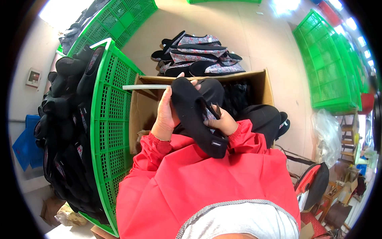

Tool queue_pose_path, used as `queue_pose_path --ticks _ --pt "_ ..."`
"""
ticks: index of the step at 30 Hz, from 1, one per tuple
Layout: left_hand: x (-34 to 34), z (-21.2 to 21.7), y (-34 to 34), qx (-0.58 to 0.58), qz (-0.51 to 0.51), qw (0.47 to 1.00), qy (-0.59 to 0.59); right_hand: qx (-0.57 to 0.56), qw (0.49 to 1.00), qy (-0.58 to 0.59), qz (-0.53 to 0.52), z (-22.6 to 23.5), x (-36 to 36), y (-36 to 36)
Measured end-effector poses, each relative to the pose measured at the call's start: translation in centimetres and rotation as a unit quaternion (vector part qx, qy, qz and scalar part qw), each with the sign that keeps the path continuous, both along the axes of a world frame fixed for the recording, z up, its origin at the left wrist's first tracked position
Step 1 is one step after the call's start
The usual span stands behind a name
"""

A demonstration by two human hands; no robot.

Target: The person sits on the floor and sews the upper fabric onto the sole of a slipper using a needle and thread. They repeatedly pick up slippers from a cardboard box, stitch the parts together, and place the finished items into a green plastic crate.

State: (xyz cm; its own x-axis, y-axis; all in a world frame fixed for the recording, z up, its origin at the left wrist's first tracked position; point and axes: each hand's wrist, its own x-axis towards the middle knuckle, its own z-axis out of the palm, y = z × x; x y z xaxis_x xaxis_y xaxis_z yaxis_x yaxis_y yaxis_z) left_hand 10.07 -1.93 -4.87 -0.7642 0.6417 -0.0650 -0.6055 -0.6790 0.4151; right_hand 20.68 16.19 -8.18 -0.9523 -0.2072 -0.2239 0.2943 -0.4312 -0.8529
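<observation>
A black cloth shoe (191, 109) with a floral lining lies tilted across my lap, its toe pointing away and its heel toward me. My left hand (164, 117) is wrapped round its toe end from the left side. At the shoe's opening, my right hand (224, 121) is closed, with the thumb at the lining. Small dark snips (217, 110) appear to poke out between its fingers, mostly hidden by them. Behind my left hand, a pale flat bar (145, 87) juts out to the left over the edge of a cardboard box.
The open cardboard box (260, 85) stands between my knees with dark items inside. Beyond it, floral-lined black shoes (199, 55) are heaped on the floor. A green crate (115, 103) full of black shoes (65, 115) stands close on the left. More green crates (328, 63) are stacked at far right.
</observation>
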Motion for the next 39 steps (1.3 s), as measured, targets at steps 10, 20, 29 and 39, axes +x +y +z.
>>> queue_pose_path --ticks 10,20,29,39 --pt "-0.5 -0.3 -1.0 -0.134 0.114 0.984 -0.001 -0.077 0.979 0.016 -0.186 -2.7 0.9 1.1" --pt "-1.3 -1.3 -1.7 -0.187 0.233 0.953 -0.056 0.151 0.971 0.185 -0.017 2.6 2.5 2.5" --pt "-0.4 1.3 -2.5 -0.201 0.080 0.970 0.111 0.111 0.936 0.018 -0.333 -1.1 1.7 5.0" --pt "0.9 1.7 -1.4 -0.299 0.077 0.931 0.194 0.145 0.950 -0.030 -0.275 -11.6 1.6 13.6"
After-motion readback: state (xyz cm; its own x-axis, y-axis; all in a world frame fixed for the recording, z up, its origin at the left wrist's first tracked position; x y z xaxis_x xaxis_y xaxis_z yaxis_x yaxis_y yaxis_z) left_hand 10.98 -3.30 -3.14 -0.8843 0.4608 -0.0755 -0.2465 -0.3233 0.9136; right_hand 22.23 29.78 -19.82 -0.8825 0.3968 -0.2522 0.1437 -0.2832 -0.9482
